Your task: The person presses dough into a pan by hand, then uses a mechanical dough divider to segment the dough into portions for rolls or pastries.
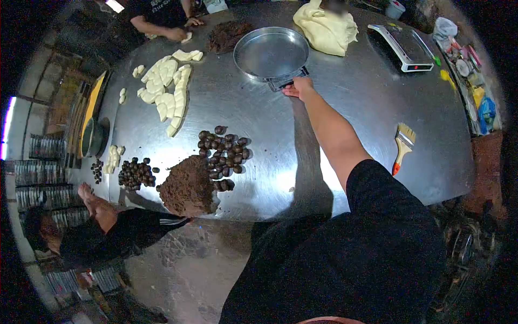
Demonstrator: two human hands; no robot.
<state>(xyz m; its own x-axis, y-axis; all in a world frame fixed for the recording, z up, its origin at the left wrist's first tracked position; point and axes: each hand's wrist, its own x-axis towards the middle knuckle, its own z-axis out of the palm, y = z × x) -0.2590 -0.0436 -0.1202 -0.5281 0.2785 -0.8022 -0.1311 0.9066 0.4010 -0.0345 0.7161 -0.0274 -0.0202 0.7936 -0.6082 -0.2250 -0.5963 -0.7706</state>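
Overhead, from the head camera, I saw my right hand (298, 87) stretched far across the steel bench (345, 108), its fingers (288, 92) laid on the near edge of a small dark scale (287, 81). A round metal pan (271, 53) sat on that scale, empty as far as I could tell, and covered most of the platform, which I judged was why the hand came at the exposed front lip. Whether the fingers were pinching the edge or only pressing it I could not tell. My left hand was out of sight, so I could say nothing of its grip.

Beyond the pan lay a big lump of pale dough (325, 29) and a flat mound of dark paste (227, 35), both close to the scale, probably for portioning. Nearer to me were rolled dark balls (222, 154) clustered beside a larger heap of brown filling (186, 189). Cut dough pieces (164, 86) lay spread out at the bench's left, apart from the filling. A pastry brush (402, 146) lay alone on the right, and a second scale (404, 48) stood at the far right.

Another person's hand (178, 33) worked at the far corner; a third person's hand (100, 208) rested at the near left edge.
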